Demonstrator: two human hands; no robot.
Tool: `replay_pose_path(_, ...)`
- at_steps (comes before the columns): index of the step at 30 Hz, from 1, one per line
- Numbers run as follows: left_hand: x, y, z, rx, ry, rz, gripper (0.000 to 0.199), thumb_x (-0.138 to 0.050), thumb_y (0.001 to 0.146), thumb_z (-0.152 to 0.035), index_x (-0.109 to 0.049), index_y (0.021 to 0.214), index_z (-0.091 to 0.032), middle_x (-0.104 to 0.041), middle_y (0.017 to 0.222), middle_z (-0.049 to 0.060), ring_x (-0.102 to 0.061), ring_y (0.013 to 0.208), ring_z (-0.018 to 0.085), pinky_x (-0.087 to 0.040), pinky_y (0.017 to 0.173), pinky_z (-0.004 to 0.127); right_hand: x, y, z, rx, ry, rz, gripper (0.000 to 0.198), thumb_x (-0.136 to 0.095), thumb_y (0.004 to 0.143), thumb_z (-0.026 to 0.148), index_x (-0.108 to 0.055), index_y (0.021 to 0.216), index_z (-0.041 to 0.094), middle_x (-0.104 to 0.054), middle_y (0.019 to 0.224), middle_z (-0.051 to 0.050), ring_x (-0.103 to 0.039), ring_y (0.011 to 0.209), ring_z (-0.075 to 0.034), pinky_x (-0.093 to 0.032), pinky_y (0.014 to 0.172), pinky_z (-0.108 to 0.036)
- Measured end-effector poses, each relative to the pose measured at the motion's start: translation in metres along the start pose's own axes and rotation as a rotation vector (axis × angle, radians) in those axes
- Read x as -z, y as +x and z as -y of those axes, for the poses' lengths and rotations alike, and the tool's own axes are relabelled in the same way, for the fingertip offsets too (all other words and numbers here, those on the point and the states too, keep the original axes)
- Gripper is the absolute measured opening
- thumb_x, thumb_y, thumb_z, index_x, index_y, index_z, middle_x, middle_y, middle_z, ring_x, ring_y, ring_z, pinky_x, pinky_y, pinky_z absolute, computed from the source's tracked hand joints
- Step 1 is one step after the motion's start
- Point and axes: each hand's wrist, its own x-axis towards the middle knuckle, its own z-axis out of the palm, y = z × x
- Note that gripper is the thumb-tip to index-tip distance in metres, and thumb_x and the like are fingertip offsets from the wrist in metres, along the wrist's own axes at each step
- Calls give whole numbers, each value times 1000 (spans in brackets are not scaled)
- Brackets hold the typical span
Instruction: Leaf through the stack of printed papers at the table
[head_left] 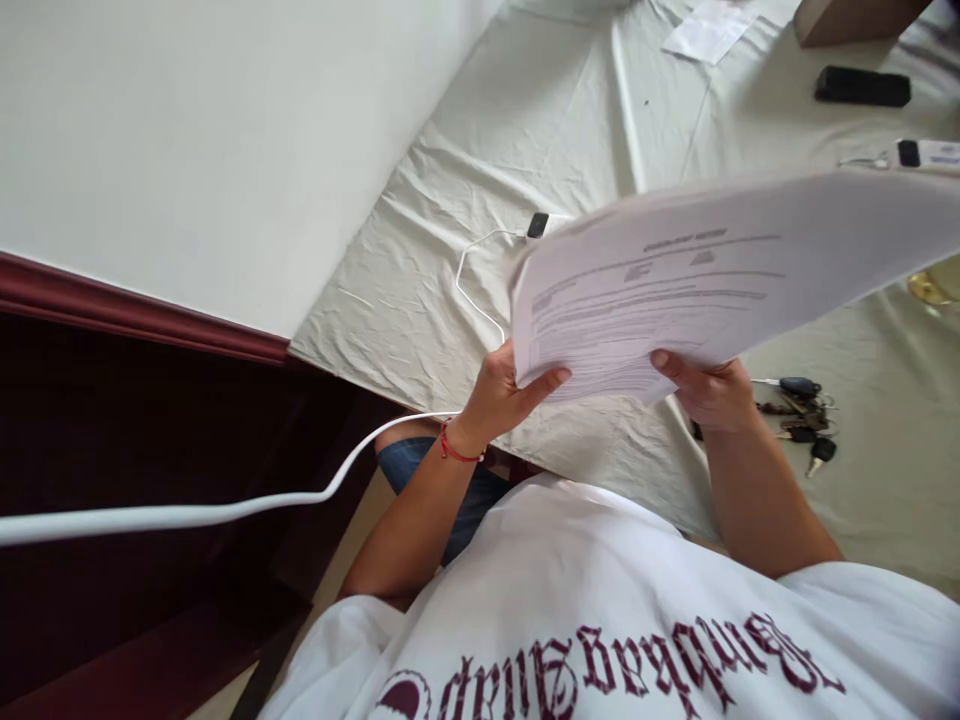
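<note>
Head view: left hand (499, 395) and right hand (709, 392) both pinch a sheaf of printed papers (720, 275), fingers (544, 383) closed on its near edge, above the cloth-covered surface (450, 220).

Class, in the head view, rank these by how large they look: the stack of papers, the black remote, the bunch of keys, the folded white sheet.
1. Papers, though closest to the camera.
2. Folded sheet, partly cut off by the frame edge.
3. Remote and keys look about alike; no ranking.
</note>
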Motion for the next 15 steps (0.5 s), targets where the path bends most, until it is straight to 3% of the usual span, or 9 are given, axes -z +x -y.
replay_pose_path(4,-3,-6,19,-17,37,2,45,-82,78,-46,-73,113,-19,-75,108,11,-66,115,30,-52,106,47,19,-1,-6,39,-188,163,41,-86,75,48,-76,110,28,-78,104,-4,-70,113,-33,-55,105,-51)
replay_pose_path(6,-3,-14,26,-31,13,10,46,-82,78,-48,-73,113,-19,-74,112,11,-65,116,30,-50,107,47,30,-4,-7,24,-273,322,36,-82,80,50,-78,107,27,-79,106,-5,-72,107,-30,-57,101,-45)
replay_pose_path(10,5,-21,25,-88,-81,190,34,-75,85,-50,-77,105,-22,-76,105,9,-68,99,24,-54,94,41,39,-10,7,80,-212,685,56,-73,80,68,-78,117,26,-77,118,-9,-72,112,-32,-57,100,-41)
replay_pose_path(13,9,-19,20,-116,-90,243,30,-73,86,-48,-80,102,-23,-76,99,10,-69,95,24,-55,89,39,34,-14,20,65,-234,630,62,-73,78,70,-75,126,29,-73,129,-9,-67,122,-33,-54,105,-39)
replay_pose_path(15,8,-16,19,-145,-63,269,28,-71,89,-45,-81,101,-22,-76,100,11,-69,98,25,-54,90,40,27,-14,21,23,-282,601,55,-75,77,69,-80,115,29,-76,121,-9,-71,116,-32,-57,101,-39)
